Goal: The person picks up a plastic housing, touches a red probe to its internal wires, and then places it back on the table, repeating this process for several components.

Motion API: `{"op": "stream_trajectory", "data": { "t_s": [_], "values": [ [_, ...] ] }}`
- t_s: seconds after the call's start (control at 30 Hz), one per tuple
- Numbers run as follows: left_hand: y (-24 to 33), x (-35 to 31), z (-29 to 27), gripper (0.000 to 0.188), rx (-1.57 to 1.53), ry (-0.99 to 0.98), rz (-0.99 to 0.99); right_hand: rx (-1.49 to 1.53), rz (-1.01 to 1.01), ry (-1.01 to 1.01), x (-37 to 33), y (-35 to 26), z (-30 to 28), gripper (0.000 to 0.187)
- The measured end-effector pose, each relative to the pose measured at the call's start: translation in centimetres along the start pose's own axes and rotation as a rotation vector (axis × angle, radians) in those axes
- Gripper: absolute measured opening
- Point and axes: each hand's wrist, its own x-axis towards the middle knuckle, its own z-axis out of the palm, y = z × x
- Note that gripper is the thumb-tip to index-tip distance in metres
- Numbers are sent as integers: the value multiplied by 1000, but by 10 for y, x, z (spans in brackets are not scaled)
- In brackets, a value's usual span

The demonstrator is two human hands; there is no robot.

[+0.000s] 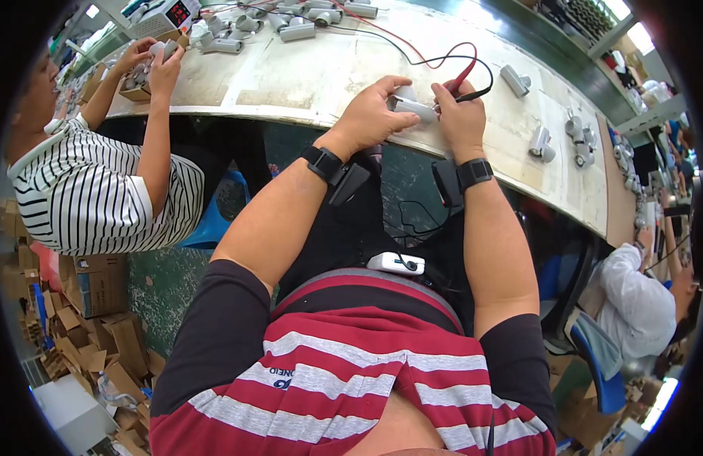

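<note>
My left hand (369,114) is closed round a small grey-white cylindrical housing (416,110), which looks like a bullet-style security camera, just above the near edge of the table. In my right hand (462,123) a red test probe (463,77) and a black test probe (473,96) are pinched together. Their tips point at the right end of the housing; whether they touch it is too small to make out. The red and black leads loop up and away to the left across the tabletop.
Similar grey housings (296,32) lie piled at the far left, near a boxy meter with a red display (178,12). More stand on the right, including a single unit (516,80) and a cluster (581,140). A co-worker in stripes (116,186) handles parts at left over a cardboard box (135,92).
</note>
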Motion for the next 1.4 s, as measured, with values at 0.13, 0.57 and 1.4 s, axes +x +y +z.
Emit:
{"op": "stream_trajectory", "data": {
  "t_s": [0.13, 0.57, 1.4],
  "values": [
    [14, -1, -8, 66, 171, -88, -31, 36, 9, 36, -2, -6, 4, 25],
    [-6, 32, -130, 66, 960, 152, 170, 210, 10, 79, 27, -55, -49, 21],
    [7, 108, 204, 66, 351, -353, 746, -447, -843, 179, 3, -150, -119, 18]
  ]
}}
